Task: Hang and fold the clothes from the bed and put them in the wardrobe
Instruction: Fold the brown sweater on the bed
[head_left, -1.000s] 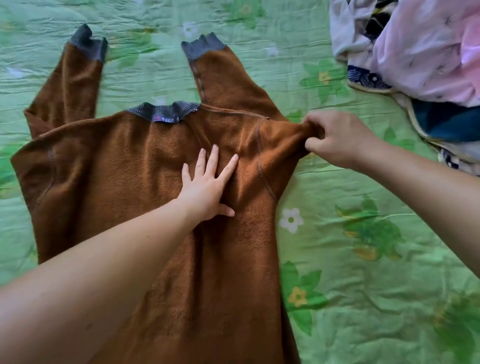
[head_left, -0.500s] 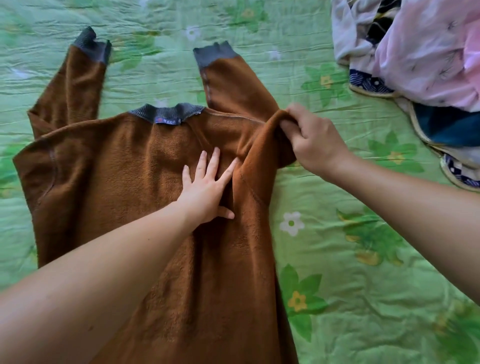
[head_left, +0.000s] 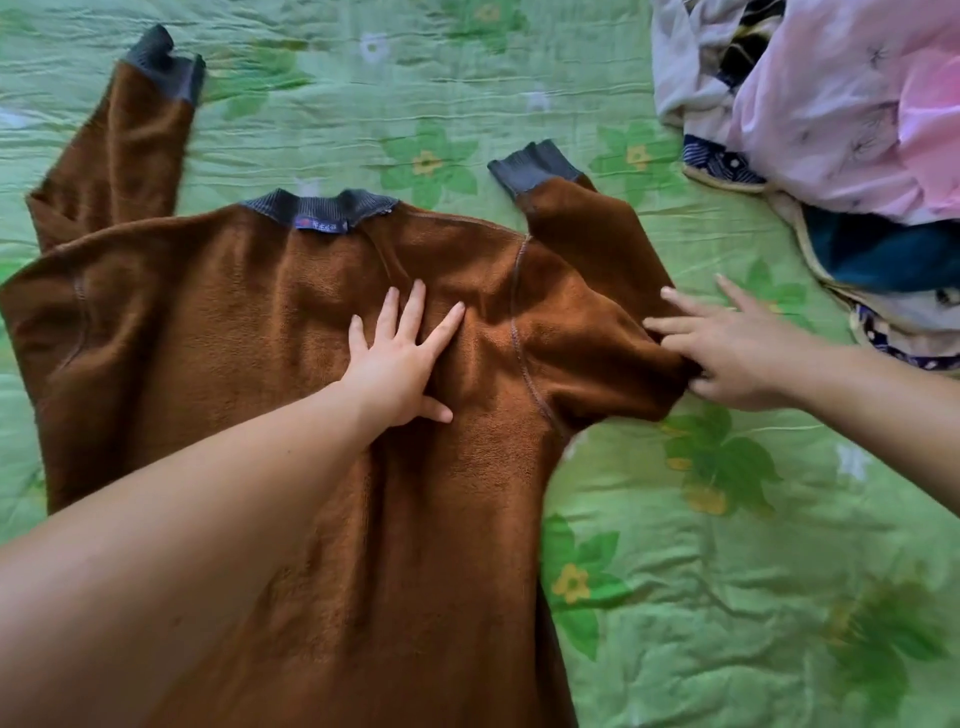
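One brown sweater (head_left: 208, 338) is lying flat on the green bed sheet (head_left: 727, 571), its blue collar tag (head_left: 321, 224) bearing writing too small to read. At the sweater's middle, the left hand (head_left: 400, 364) is pressing down, fingers straight. At its right sleeve, the right hand (head_left: 727, 353), earlier pinching a raised fold, is now spreading open.

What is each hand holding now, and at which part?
Nothing is gripped. The left hand presses flat on the middle of the brown sweater; the right hand lies with straight fingers on the bend of its sleeve.
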